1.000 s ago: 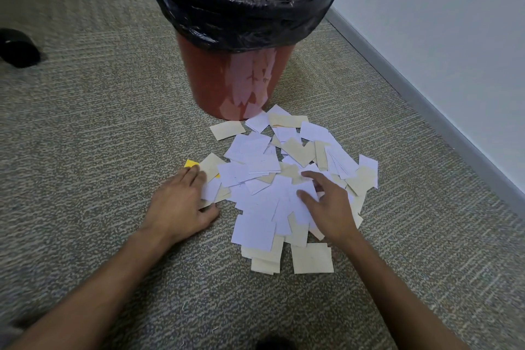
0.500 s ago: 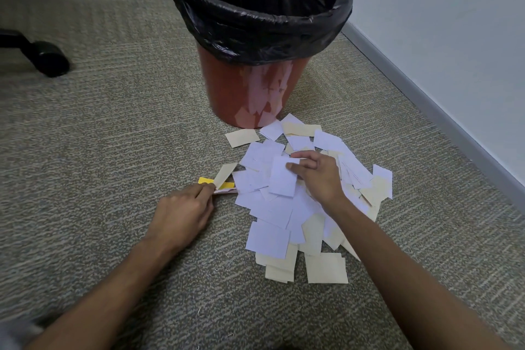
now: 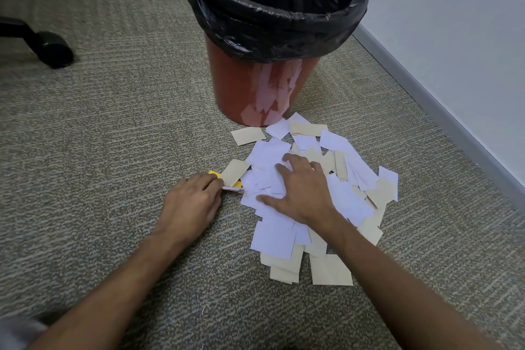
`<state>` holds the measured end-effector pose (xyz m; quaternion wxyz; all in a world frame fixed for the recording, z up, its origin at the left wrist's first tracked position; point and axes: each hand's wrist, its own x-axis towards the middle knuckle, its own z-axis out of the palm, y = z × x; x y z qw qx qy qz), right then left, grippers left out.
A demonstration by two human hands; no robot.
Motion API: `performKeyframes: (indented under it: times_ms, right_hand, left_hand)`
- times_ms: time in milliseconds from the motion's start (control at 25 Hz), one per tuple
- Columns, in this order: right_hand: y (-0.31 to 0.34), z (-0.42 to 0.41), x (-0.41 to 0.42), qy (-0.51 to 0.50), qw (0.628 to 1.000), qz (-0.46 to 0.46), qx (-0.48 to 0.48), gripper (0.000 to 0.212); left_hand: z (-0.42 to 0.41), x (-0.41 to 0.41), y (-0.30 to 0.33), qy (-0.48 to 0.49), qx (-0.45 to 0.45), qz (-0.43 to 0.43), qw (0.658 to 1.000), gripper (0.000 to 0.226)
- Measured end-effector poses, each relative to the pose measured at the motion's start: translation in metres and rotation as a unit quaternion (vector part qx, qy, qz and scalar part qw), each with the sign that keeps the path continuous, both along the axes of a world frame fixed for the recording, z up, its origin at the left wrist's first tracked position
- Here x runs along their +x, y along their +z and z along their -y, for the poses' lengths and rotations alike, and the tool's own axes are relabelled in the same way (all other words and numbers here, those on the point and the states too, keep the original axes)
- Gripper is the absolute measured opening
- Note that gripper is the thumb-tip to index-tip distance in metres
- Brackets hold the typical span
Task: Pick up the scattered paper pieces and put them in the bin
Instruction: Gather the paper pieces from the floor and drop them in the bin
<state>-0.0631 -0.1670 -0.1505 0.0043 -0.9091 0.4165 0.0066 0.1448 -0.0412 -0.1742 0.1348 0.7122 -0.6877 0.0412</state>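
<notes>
Paper pieces [image 3: 315, 202] under flat right hand [image 3: 301, 190] (left hand [image 3: 193, 202] pinching few).

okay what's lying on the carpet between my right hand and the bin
In the head view, loose white and cream paper pieces cover the carpet between the right hand and the foot of the red bin.

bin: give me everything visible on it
The bin is a round, tapered, glossy red-brown tub, plastic by its look, upright on the carpet near the wall. A crinkled black liner bag folds over its rim; the contents are hidden. Its wall mirrors the paper pieces, the nearest lying at its base.
</notes>
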Motion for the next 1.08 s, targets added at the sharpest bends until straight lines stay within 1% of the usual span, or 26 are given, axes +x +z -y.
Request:
performKeyframes:
  times_ms: [40,120,200,240,360,440,560,640,720,800,840,880,920,1000,1080]
  right_hand:
    - [0.0,-0.001,0.002,-0.006,0.999,-0.034,0.022,0.079]
    - [-0.001,0.0,0.004,-0.02,0.998,-0.054,0.035,0.076]
    - [0.0,0.002,0.006,-0.009,0.999,-0.04,0.006,0.066]
    - [-0.001,0.003,0.008,0.003,0.999,-0.034,-0.015,0.059]
    - [-0.003,0.0,0.009,0.041,0.996,-0.028,-0.076,0.036]
    - [-0.003,-0.001,0.006,0.058,0.992,-0.011,-0.113,0.027]
    - [0.001,0.001,-0.003,0.079,0.98,0.043,-0.18,0.015]
    - [0.007,0.001,-0.012,0.084,0.972,0.082,-0.202,0.01]
    - [0.019,-0.003,-0.019,0.069,0.975,0.14,-0.158,0.008]
    - [0.037,-0.005,-0.027,-0.008,0.973,0.23,-0.024,0.016]
    - [0.045,-0.004,-0.03,-0.059,0.961,0.263,0.059,0.018]
    - [0.049,-0.002,-0.033,-0.091,0.951,0.271,0.117,0.02]
    - [0.051,0.0,-0.034,-0.095,0.954,0.249,0.135,0.022]
    - [0.047,-0.001,-0.032,-0.074,0.974,0.179,0.121,0.028]
    - [0.042,-0.004,-0.027,-0.068,0.981,0.139,0.118,0.037]
  left_hand:
    - [0.001,-0.001,0.0,0.003,0.003,-0.008,1.0,0.028]
    - [0.004,-0.003,-0.002,0.019,0.027,-0.011,0.999,0.046]
    - [0.007,-0.004,-0.005,0.025,0.052,-0.016,0.998,0.064]
    - [0.008,-0.005,-0.007,0.022,0.061,-0.022,0.998,0.066]
    - [0.012,-0.005,-0.009,0.002,0.056,-0.03,0.998,0.052]
    - [0.014,-0.006,-0.007,0.003,0.038,-0.04,0.999,0.044]
    - [0.015,-0.004,-0.002,0.016,0.0,-0.04,0.999,0.039]
    - [0.014,-0.001,0.006,0.02,-0.021,-0.05,0.998,0.035]
    - [0.012,0.001,0.013,0.036,-0.04,-0.076,0.996,0.028]
    - [0.011,0.001,0.021,0.064,-0.055,-0.12,0.989,0.019]
    - [0.011,0.002,0.025,0.078,-0.063,-0.141,0.985,0.015]
    - [0.01,0.003,0.028,0.091,-0.067,-0.156,0.981,0.012]
    - [0.01,0.004,0.03,0.099,-0.066,-0.164,0.979,0.009]
    - [0.008,0.004,0.032,0.104,-0.05,-0.17,0.979,0.008]
    - [0.006,0.003,0.031,0.105,-0.026,-0.174,0.979,0.008]
